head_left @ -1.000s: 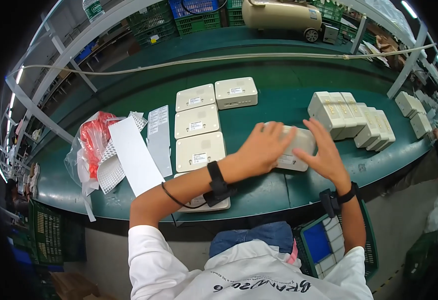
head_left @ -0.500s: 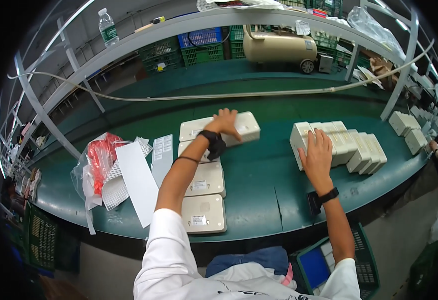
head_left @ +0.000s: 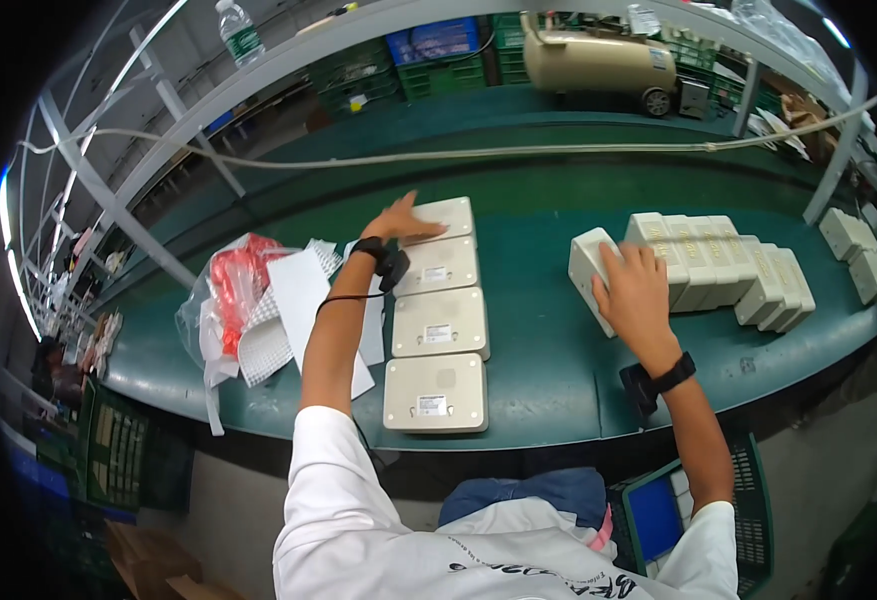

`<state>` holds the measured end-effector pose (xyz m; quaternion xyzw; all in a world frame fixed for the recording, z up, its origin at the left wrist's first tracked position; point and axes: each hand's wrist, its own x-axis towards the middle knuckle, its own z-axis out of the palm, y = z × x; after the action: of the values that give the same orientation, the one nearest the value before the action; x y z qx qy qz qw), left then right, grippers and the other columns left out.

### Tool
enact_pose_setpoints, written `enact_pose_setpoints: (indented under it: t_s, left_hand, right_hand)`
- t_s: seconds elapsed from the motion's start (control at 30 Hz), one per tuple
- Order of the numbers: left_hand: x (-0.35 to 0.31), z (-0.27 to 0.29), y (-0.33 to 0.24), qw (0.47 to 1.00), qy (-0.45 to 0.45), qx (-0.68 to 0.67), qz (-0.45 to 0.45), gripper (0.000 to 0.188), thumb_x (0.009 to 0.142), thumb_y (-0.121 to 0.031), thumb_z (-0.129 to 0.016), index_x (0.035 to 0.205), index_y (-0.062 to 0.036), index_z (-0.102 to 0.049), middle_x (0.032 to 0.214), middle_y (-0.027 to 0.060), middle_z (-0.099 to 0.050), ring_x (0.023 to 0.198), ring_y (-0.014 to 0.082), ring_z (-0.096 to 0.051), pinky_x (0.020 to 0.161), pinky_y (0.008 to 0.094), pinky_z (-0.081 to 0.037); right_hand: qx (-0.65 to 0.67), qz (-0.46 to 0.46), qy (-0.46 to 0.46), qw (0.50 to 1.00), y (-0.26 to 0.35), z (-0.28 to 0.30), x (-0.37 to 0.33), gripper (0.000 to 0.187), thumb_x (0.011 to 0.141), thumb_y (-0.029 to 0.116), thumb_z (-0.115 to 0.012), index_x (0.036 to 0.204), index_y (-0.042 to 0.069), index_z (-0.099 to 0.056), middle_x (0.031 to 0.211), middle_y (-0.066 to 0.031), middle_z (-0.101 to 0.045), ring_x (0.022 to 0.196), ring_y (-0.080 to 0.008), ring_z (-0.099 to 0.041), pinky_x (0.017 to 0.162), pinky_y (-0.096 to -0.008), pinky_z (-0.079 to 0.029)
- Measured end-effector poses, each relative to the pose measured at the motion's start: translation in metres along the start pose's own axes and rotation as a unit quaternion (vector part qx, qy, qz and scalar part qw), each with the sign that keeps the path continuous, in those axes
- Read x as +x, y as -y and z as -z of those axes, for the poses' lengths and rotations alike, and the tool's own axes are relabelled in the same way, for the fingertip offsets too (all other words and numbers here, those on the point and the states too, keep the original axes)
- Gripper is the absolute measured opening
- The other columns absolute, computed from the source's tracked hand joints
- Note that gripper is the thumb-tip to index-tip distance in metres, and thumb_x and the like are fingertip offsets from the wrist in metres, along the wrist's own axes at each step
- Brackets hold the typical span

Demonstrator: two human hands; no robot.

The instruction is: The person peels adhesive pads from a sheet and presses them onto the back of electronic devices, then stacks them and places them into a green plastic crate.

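Observation:
Several flat beige plastic boxes [head_left: 438, 320] lie face down in a column, showing labels and corner screws. At the column's far end, my left hand [head_left: 398, 222] grips the last box [head_left: 450, 214], thumb across its top; the fingers at its left edge are partly hidden. Over to the right, my right hand [head_left: 640, 300] is closed on the tilted end box [head_left: 588, 262] of a row, thumb on its broad face and fingers over its upper edge. Beside it, several more boxes [head_left: 703, 255] stand on edge, leaning together. Both wrists carry black bands.
Left of the column lie white sheets [head_left: 303, 300] and a plastic bag with red material [head_left: 233, 290]. More boxes [head_left: 853, 250] stand at the far right. A pale hose [head_left: 458, 154] spans the green table's back. A green crate [head_left: 748, 500] sits below the front edge.
My left hand has brought its box leftward, in line with the column. My right hand has tipped the row's end box away to the left. The whole view has shifted.

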<state>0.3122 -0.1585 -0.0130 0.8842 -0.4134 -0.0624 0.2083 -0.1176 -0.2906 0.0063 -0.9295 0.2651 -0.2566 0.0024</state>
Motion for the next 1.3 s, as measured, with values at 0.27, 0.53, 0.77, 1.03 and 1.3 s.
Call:
enact_pose_setpoints:
  t_s: [0.27, 0.53, 0.77, 1.03, 1.3]
  left_hand:
    - [-0.013, -0.04, -0.11, 0.973, 0.028, 0.031, -0.228, 0.095, 0.064, -0.039, -0.09, 0.141, -0.0018, -0.047, 0.135, 0.0245, -0.046, 0.129, 0.0411, -0.048, 0.112, 0.0434, -0.039]
    - [-0.062, -0.02, -0.099, 0.902, 0.004, -0.042, -0.429, 0.096, 0.066, -0.032, -0.09, 0.146, -0.0058, -0.044, 0.147, 0.022, -0.043, 0.136, 0.0405, -0.044, 0.112, 0.0442, -0.039]
    - [-0.084, 0.012, -0.038, 0.941, 0.312, -0.125, -0.048, 0.111, 0.059, -0.043, -0.095, 0.148, -0.0051, -0.04, 0.146, 0.0231, -0.046, 0.139, 0.0386, -0.042, 0.113, 0.0447, -0.037]
    - [-0.097, -0.035, -0.102, 0.933, 0.12, -0.085, -0.329, 0.105, 0.066, -0.038, -0.092, 0.149, -0.006, -0.035, 0.146, 0.0223, -0.042, 0.138, 0.0353, -0.041, 0.111, 0.0427, -0.04]
    - [-0.169, 0.027, -0.021, 0.94, 0.271, -0.1, -0.183, 0.099, 0.069, -0.03, -0.092, 0.147, -0.005, -0.037, 0.146, 0.0174, -0.042, 0.136, 0.0317, -0.042, 0.109, 0.043, -0.042]
  right_hand:
    - [0.002, 0.059, -0.201, 0.978, -0.023, -0.017, 0.005, 0.048, 0.084, 0.02, -0.072, 0.128, 0.003, -0.059, 0.132, -0.0194, -0.055, 0.125, -0.0399, -0.049, 0.104, -0.0497, -0.041]
    - [0.069, 0.068, -0.055, 0.994, 0.036, -0.037, 0.002, 0.059, 0.081, 0.02, -0.074, 0.134, 0.002, -0.054, 0.136, -0.0178, -0.051, 0.125, -0.0391, -0.049, 0.105, -0.0493, -0.04]
    - [-0.108, 0.075, -0.089, 0.987, 0.003, -0.034, -0.002, 0.061, 0.082, 0.023, -0.075, 0.135, 0.003, -0.053, 0.137, -0.0182, -0.052, 0.125, -0.0386, -0.05, 0.107, -0.0505, -0.038]
    - [0.054, 0.147, -0.145, 0.977, 0.053, -0.026, 0.008, 0.058, 0.079, 0.016, -0.073, 0.133, 0.005, -0.055, 0.134, -0.0176, -0.054, 0.124, -0.0338, -0.051, 0.106, -0.0475, -0.039]
    - [0.01, 0.179, -0.042, 0.983, 0.081, -0.043, -0.009, 0.056, 0.079, 0.015, -0.071, 0.132, 0.004, -0.057, 0.137, -0.0168, -0.053, 0.123, -0.0318, -0.052, 0.101, -0.0452, -0.041]
